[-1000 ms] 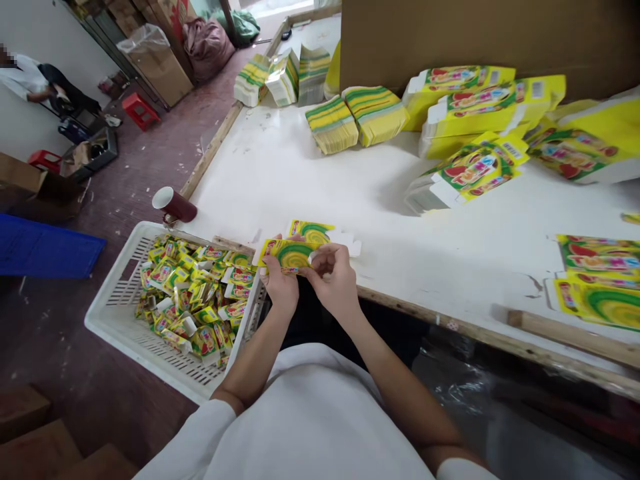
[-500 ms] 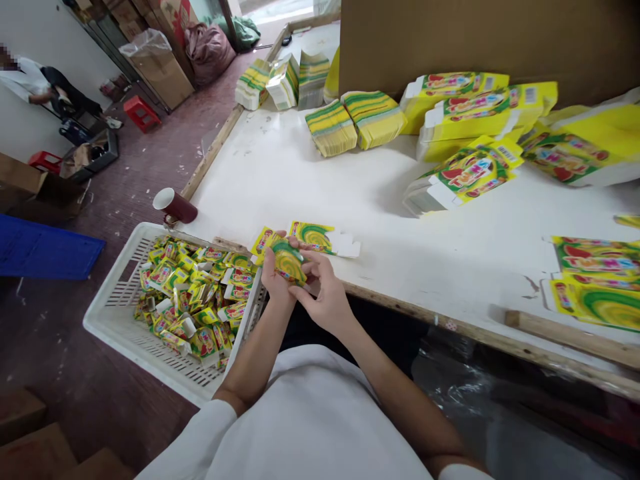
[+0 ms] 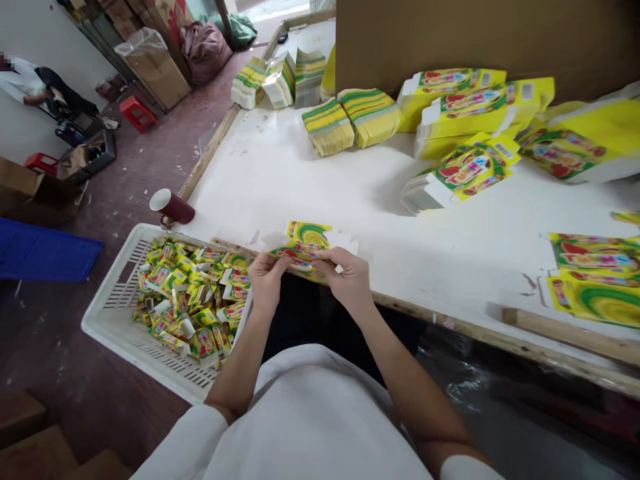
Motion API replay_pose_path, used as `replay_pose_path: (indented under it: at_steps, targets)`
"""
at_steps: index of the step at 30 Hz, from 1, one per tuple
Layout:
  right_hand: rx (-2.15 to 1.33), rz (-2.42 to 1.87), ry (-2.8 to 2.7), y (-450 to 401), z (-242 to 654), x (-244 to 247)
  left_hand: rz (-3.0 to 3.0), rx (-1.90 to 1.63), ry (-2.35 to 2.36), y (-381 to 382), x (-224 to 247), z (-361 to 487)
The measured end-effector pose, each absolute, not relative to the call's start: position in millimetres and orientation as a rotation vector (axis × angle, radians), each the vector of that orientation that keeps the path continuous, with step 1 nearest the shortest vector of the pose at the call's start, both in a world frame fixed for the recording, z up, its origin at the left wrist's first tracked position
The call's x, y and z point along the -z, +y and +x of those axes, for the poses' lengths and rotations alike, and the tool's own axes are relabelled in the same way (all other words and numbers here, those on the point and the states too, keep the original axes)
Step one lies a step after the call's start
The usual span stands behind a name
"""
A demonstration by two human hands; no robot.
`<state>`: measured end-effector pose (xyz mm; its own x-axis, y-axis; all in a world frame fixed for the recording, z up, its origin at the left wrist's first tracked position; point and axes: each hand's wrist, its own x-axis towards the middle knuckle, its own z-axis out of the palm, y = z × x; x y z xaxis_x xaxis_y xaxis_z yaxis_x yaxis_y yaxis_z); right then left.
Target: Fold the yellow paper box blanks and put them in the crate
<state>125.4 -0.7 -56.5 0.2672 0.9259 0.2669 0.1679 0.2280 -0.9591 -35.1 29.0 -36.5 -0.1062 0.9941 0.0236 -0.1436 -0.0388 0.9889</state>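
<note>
Between my two hands is a small yellow and green printed carton [image 3: 299,256], held at the table's front edge. My left hand [image 3: 266,279] pinches its left end with thumb and fingers. At the other end my right hand [image 3: 346,275] grips it the same way; a bit of white flap shows by the fingers. Just behind lies a flat carton blank [image 3: 311,233] with a green swirl, its lower part hidden by the held carton. To the left of my left hand stands a white plastic basket [image 3: 111,328] full of small cartons [image 3: 193,300].
A maroon mug [image 3: 177,208] lies tilted at the table's left corner. Stacked carton blanks [image 3: 327,128] and larger bundles [image 3: 465,170] stand at the back by a cardboard sheet [image 3: 480,40]. More blanks [image 3: 595,293] and a wooden strip [image 3: 565,337] lie right. A person [image 3: 45,87] sits far left.
My hands have moved apart to the carton's two ends. The carton has turned from its swirl side to a red and green printed side and now lies lengthwise between them.
</note>
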Motion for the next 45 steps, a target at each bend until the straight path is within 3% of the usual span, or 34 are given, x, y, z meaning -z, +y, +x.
replay_pose_path:
  at_steps: [4, 8, 10, 12, 17, 19, 24, 30, 34, 39, 45]
  targets:
    - [-0.459, -1.349, -1.491, -6.8, 141.6, 48.5, 1.662, -1.327, 1.205, 31.6, -4.6, -62.3]
    - [-0.443, -1.167, -1.695, -16.7, 135.9, 37.1, 2.012, -0.756, 1.076, 32.5, -17.2, -61.0]
    - [-0.448, -1.184, -1.517, -19.1, 129.1, 34.7, 1.983, -0.668, 1.121, 30.9, -7.6, -52.4]
    - [-0.596, -1.205, -1.269, -18.1, 123.8, 36.1, 1.924, -0.73, 1.191, 26.7, 3.9, -43.6]
    - [-1.436, -0.936, -1.0, -10.0, 118.5, 45.1, 2.009, -0.796, 1.016, 15.6, 16.9, -33.0]
    - [-1.549, -0.873, -0.937, -8.1, 117.9, 47.8, 2.12, -0.756, 0.989, 15.3, 18.2, -33.4]
    - [-1.529, -0.89, -0.897, -6.4, 117.6, 55.6, 2.245, -0.726, 1.042, 19.5, 21.5, -35.3]
    - [-1.105, -1.042, -1.356, -15.8, 119.2, 54.0, 2.109, -0.659, 0.936, 26.2, 29.4, -36.7]
    - [-0.926, -1.088, -1.526, -22.2, 119.5, 53.2, 2.062, -0.78, 0.958, 28.5, 35.0, -40.7]
    - [-0.875, -1.143, -1.133, -20.0, 117.9, 56.5, 1.693, -1.244, 1.289, 17.1, 30.3, -34.8]
    - [-0.906, -1.148, -1.273, -22.8, 115.0, 54.2, 0.85, -1.484, 0.991, 14.2, 15.0, -17.5]
